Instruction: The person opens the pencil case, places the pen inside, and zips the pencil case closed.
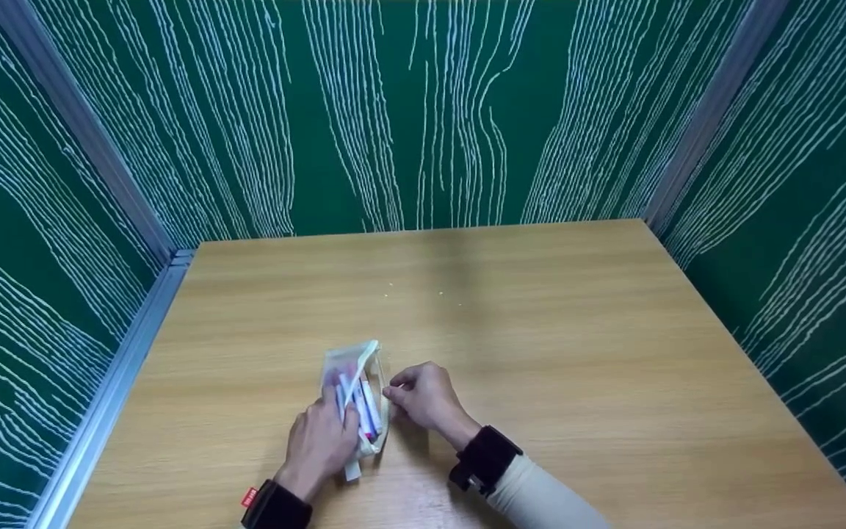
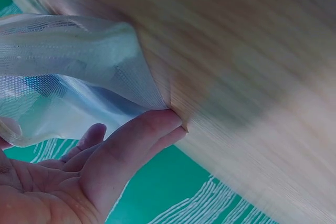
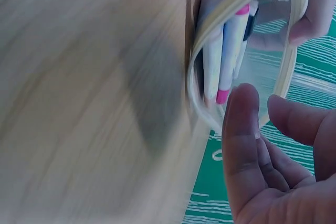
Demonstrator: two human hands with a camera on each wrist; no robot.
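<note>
A pale translucent mesh zip pouch [image 1: 338, 358] lies near the table's front, its mouth facing right. Inside are several white marker pens [image 1: 370, 408]; in the right wrist view, one pen [image 3: 237, 43] shows pink ends. My left hand [image 1: 318, 443] grips the pouch from the left, thumb near the rim and fingers along the mesh [image 2: 79, 43]. At the mouth's right edge, my right hand [image 1: 429, 397] pinches at the rim [image 3: 195, 80] between thumb and index finger. How firmly it holds the rim is hard to see.
Under the pouch is a wood-grain table [image 1: 584, 345]. Small white specks [image 1: 440, 293] dot its middle. Green panels [image 1: 460, 110] with white wavy lines surround it on three sides, and a grey metal rail [image 1: 122, 375] runs along the left edge.
</note>
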